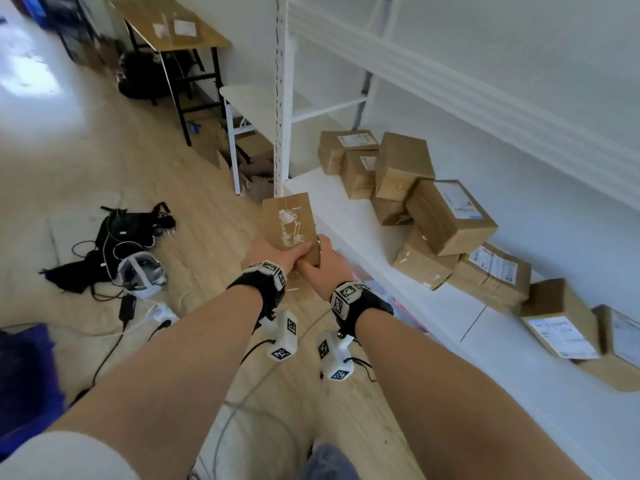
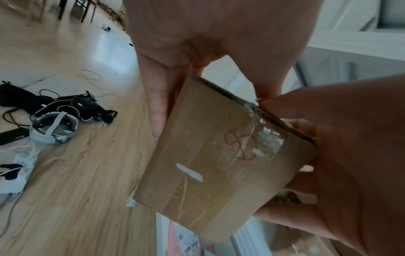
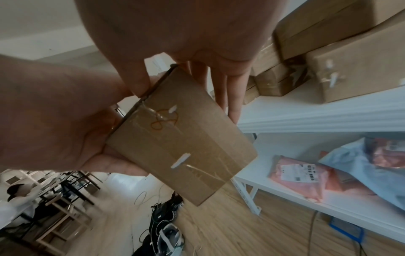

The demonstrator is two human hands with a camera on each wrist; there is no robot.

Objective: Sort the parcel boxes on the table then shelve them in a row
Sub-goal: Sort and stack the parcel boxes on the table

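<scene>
At 9 o'clock on the floor lies a headset (image 1: 140,271) among cables — clutter, not cargo. At centre the left hand (image 1: 268,252) and right hand (image 1: 323,263) together clasp one small box (image 1: 291,225) by its near end, tilted up, arms stretched forward, probably to swing it onto the shelf (image 1: 349,216). At 2 o'clock the shelved boxes (image 1: 450,216) sit heaped — no row yet.

small brown box (image 1: 290,223) | taped, white scraps | held off shelf edge; parcel boxes (image 1: 446,216) | jumbled on shelf (image 1: 346,216)
</scene>
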